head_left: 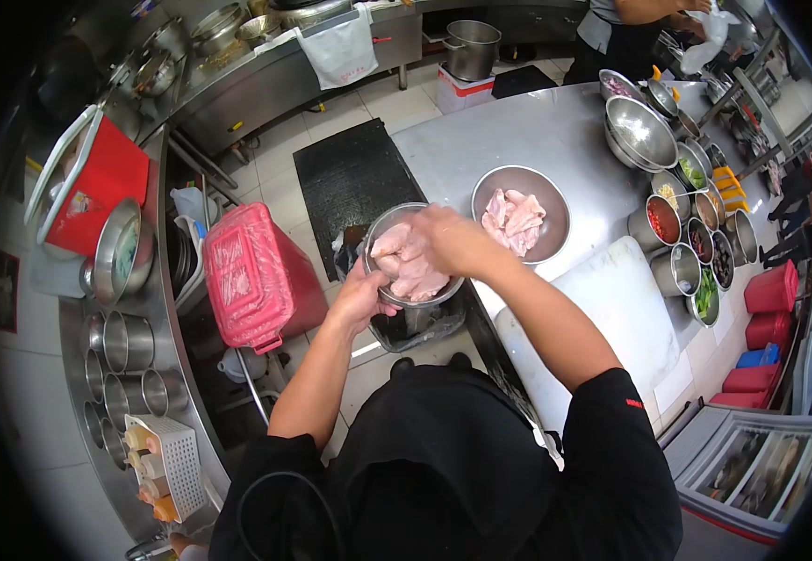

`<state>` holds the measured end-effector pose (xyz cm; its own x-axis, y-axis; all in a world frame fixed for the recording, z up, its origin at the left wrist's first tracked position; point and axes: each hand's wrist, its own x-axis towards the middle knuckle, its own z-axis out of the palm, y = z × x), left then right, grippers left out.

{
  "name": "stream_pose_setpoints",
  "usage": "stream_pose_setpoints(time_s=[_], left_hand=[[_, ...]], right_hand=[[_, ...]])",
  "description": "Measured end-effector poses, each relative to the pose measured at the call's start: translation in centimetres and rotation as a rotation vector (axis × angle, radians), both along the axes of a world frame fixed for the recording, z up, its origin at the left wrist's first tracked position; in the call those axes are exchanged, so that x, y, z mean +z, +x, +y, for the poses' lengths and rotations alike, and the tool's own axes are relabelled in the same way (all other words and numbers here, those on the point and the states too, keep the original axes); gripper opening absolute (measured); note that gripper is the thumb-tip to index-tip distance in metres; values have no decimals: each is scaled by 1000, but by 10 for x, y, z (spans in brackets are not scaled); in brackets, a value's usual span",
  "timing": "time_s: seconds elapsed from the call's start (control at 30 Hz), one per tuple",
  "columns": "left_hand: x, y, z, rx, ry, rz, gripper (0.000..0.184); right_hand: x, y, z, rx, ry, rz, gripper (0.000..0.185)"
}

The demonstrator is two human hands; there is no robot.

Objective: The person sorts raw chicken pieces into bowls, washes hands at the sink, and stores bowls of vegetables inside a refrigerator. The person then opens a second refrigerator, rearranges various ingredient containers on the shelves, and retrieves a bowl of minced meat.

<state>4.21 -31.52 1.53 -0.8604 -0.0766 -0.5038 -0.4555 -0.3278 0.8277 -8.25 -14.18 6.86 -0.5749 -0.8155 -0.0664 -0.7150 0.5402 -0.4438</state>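
Note:
My left hand [361,297] grips the near left rim of a metal bowl [368,245] of raw, pale pink meat pieces [408,262]. The bowl is held up beside the steel table's edge, above the floor. Over its right side is my right hand [443,238], smeared by motion, its fingers at the meat; whether they hold a piece cannot be made out. A second metal bowl [555,245], with more raw meat [515,221] in it, stands on the table just to the right.
White cutting boards [611,313] lie on the near table. Pots of chopped ingredients [663,220] line its right edge. A red lidded bin [247,271] stands left, a black mat [331,178] ahead. Another person [616,37] stands at the back right.

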Motion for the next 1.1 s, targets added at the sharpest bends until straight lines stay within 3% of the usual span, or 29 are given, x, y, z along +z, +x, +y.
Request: stream_pose_setpoints(time_s=[0.13, 0.3, 0.5, 0.7, 0.9, 1.1], left_hand=[[5, 5, -8, 40, -1, -30, 57], [-1, 7, -14, 70, 11, -21, 55], [-4, 4, -6, 65, 34, -35, 62], [-11, 5, -2, 73, 31, -47, 62], [-8, 10, -12, 91, 20, -51, 59], [-7, 10, -14, 122, 4, -68, 55]], right_hand=[[14, -33, 55, -300, -125, 31, 53], [-25, -93, 116, -444, 245, 43, 56], [-68, -101, 119, -292, 357, 189, 59], [-52, -92, 109, -444, 415, 103, 45], [-36, -111, 124, -551, 93, 20, 41], [-7, -109, 139, -749, -345, -615, 36]])
